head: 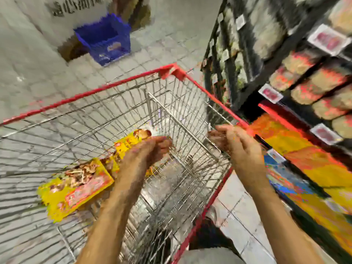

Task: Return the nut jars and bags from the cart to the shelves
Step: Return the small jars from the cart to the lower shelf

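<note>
Down in the cart (pixel 91 93), two yellow bags lie on the wire floor: a near yellow bag (pixel 76 187) with a red label, flat at the left, and a far yellow bag (pixel 127 144) just beyond it, partly under the reaching arm. The left hand (pixel 150 149) is low inside the basket, its fingers pointing forward over the end of the far yellow bag. The blur hides whether it touches or grips the bag. The right hand (pixel 236 143) is raised beside the cart's red right rim with its fingers curled, but I cannot tell whether they hold anything. A folding wire divider stands between the two hands. To the right, just beside the cart, dark shelves (pixel 245 98) carry rows of jars (pixel 323 79) above and orange and yellow packs (pixel 314 164) below, with white price tags (pixel 327 39) on the edges. Farther off, a blue basket (pixel 106 40) stands on the tiled floor.
</note>
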Demonstrator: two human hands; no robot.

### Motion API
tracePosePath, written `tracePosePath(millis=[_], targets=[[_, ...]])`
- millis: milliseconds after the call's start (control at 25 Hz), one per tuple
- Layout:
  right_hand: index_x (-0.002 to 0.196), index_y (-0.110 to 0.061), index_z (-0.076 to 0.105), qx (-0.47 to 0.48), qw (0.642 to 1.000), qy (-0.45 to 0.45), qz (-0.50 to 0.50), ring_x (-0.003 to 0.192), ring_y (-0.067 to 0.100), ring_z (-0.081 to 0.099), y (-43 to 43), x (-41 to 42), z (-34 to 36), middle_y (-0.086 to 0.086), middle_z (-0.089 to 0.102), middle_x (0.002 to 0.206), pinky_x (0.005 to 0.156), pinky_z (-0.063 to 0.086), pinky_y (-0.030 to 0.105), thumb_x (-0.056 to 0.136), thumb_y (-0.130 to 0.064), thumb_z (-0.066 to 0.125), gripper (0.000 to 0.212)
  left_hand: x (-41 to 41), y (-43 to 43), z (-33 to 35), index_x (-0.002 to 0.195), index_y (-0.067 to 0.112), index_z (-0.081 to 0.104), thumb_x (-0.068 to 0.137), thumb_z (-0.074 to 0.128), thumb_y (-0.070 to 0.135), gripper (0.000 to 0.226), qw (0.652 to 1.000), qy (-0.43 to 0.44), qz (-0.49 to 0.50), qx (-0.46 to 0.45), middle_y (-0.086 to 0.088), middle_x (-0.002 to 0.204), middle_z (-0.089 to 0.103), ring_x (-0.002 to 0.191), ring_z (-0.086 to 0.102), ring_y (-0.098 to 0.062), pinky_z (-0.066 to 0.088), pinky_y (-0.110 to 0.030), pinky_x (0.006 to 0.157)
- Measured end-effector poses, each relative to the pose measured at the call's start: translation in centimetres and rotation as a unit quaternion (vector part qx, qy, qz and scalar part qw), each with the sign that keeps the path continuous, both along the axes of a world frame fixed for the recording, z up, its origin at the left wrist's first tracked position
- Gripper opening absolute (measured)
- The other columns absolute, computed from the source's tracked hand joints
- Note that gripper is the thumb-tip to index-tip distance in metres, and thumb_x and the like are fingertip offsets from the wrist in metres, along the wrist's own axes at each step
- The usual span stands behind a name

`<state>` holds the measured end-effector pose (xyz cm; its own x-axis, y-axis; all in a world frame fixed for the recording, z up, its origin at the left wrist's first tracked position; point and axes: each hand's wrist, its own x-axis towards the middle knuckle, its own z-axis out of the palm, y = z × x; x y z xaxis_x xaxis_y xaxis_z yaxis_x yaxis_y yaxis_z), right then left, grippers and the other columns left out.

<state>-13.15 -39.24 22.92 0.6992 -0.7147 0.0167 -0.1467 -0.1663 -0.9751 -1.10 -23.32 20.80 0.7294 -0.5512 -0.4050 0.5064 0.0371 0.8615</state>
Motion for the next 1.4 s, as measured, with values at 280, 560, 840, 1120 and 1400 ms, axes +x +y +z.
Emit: tracePosePath(millis=[280,560,840,1120,1400], targets=[[0.087,-0.023,0.062,-0.031,0.976,-0.009,-0.216,0.074,-0.005,0.061,-15.9,-16.2,2.6,-0.012,0.065,0.085,0.073,0.047,0.013,0.097,-0.014,0.045,0.022,-13.2,-23.7,2.7,0.090,0.008,0.066,0.095,0.042,0.006,0.025,0.974,-0.050,-0.204,-0.081,0.000,0.073,0.074,0.068,0.069,-0.008,0.054,-0.015,0.064],[0.115,-0.001,0.062,-0.227,0.895,0.159,-0.350,0.114,0.025,0.057,-26.8,-25.0,-4.9,0.015,0.062,0.120,0.099,0.036,0.024,0.091,-0.009,0.048,0.030,-21.9,-37.6,-3.2,0.102,0.013,0.069,0.093,0.053,0.003,0.021,0.888,-0.349,-0.300,-0.009,-0.008,0.102,0.069,0.094,0.062,-0.015,0.045,-0.013,0.085],[0.130,0.001,0.051,-0.448,0.801,0.238,-0.319,0.128,0.030,0.047,-36.5,-26.9,-15.7,0.017,0.047,0.139,0.108,0.037,0.041,0.086,-0.004,0.043,0.045,-24.1,-48.3,-12.8,0.129,-0.001,0.054,0.072,0.058,-0.008,0.057,0.623,-0.719,-0.305,-0.029,-0.027,0.137,0.047,0.123,0.048,-0.045,0.045,-0.057,0.096],[0.135,0.003,0.044,-0.485,0.775,0.197,-0.353,0.132,0.025,0.042,-39.1,-26.1,-19.1,0.017,0.039,0.145,0.109,0.035,0.033,0.092,-0.009,0.038,0.045,-25.4,-52.3,-16.7,0.129,-0.001,0.052,0.082,0.045,0.000,0.048,0.610,-0.756,-0.227,-0.065,-0.026,0.139,0.043,0.128,0.044,-0.043,0.038,-0.055,0.104],[0.133,0.004,0.046,-0.393,0.799,0.188,-0.414,0.131,0.026,0.044,-39.6,-24.2,-17.2,0.017,0.039,0.145,0.105,0.031,0.022,0.090,-0.006,0.043,0.044,-25.0,-52.9,-17.0,0.135,0.006,0.046,0.088,0.048,-0.001,0.047,0.624,-0.731,-0.261,-0.096,-0.014,0.147,0.035,0.134,0.040,-0.032,0.035,-0.050,0.108]])
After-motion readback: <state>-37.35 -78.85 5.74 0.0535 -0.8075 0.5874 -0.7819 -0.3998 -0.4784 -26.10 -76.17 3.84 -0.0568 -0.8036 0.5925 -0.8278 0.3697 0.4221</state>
